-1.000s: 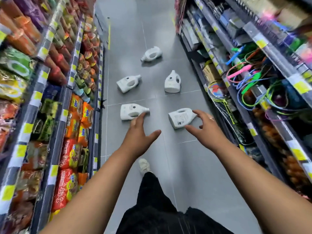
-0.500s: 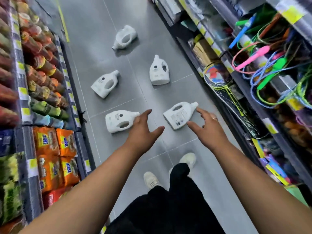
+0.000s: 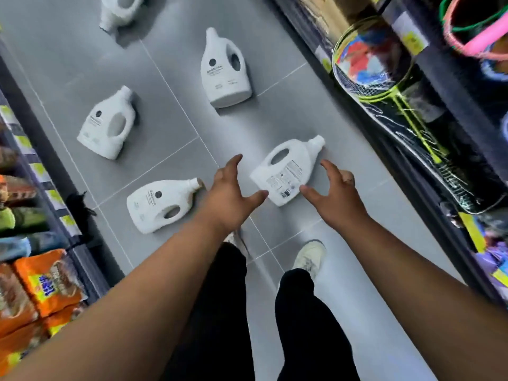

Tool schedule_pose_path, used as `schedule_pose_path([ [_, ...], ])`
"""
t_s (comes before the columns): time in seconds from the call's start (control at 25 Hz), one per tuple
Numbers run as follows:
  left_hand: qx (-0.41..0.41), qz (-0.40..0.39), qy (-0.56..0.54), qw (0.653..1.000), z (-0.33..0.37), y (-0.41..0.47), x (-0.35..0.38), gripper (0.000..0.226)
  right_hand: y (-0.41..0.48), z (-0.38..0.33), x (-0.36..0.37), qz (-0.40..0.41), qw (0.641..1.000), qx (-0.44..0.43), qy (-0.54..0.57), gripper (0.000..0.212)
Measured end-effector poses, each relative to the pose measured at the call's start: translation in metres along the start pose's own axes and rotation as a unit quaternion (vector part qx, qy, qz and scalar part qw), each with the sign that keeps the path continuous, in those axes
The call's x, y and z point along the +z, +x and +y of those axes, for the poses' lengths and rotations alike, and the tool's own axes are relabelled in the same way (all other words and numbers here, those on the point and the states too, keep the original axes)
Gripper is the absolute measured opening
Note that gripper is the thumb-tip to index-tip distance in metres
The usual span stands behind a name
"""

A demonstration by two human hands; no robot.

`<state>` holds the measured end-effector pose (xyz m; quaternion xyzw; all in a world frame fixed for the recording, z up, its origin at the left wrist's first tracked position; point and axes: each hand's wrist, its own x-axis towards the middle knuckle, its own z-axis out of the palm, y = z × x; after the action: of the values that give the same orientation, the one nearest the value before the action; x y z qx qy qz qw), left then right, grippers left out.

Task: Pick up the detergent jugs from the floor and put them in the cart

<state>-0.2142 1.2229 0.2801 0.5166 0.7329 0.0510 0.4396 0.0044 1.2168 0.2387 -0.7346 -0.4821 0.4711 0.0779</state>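
A: Big stuff first. We log a grey tiled floor point(image 3: 170, 155) up the middle of the frame, snack shelves point(image 3: 41, 292) down the left edge, and a racket point(image 3: 373, 59) on the racks at upper right.

B: Cart?

A: We see none anywhere, so we can't check that anything is loaded.

B: Jugs, then.

A: We count five white detergent jugs, all on the floor and well apart. The cropped jug point(image 3: 118, 9) is at the top left. The upper-centre jug point(image 3: 224, 70) has its cap up-frame, and we can't tell whether it stands or lies. The mid-left jug point(image 3: 107, 122) comes next. The lower-left jug point(image 3: 159, 204) lies on its side. The nearest jug point(image 3: 286, 171) lies just right of centre with its back label up.

B: Hands?

A: The left hand point(image 3: 231, 193) and right hand point(image 3: 332, 193) are both spread wide, fingers slightly curved, holding nothing. They flank the nearest jug's base end, left hand at its lower left and right hand at its lower right. Both thumbs point at the base, but we can't tell if they touch it.

B: Step?

A: We judge it as reaching for the first pickup, with no jug lifted yet.

B: Next move?

A: Our guess is that both hands drop lower and close on the jug's two sides. It looks bulky, so a firm two-hand hold suits it. Then we need to find the cart off frame.

B: Smallest bit?

A: Its cap point(image 3: 316, 142) points to the upper right, away from both hands.
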Motion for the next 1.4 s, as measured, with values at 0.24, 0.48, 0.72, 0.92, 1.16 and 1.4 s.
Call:
schedule_pose_path([
  [0.24,0.003,-0.082,0.040,0.996,-0.070,0.174,0.073,0.089,0.125,0.071,0.096,0.018,0.998,0.059,0.008,0.076],
  [0.48,0.035,-0.135,0.133,0.981,-0.143,0.317,0.151,0.087,0.233,0.154,0.192,0.068,0.989,0.127,0.036,0.080],
  [0.72,0.046,-0.213,0.139,0.966,-0.178,0.385,0.220,0.091,0.295,0.201,0.228,0.097,0.983,0.104,0.116,0.097],
  [0.92,0.112,-0.242,0.137,0.954,-0.192,0.392,0.244,0.144,0.309,0.221,0.242,0.149,0.958,0.066,0.236,0.112],
  [1.16,0.112,-0.231,0.145,0.956,-0.197,0.380,0.237,0.141,0.303,0.214,0.254,0.160,0.946,0.057,0.277,0.115],
  [1.4,0.116,-0.224,0.155,0.955,-0.166,0.320,0.178,0.148,0.241,0.170,0.229,0.177,0.939,0.038,0.293,0.112],
])
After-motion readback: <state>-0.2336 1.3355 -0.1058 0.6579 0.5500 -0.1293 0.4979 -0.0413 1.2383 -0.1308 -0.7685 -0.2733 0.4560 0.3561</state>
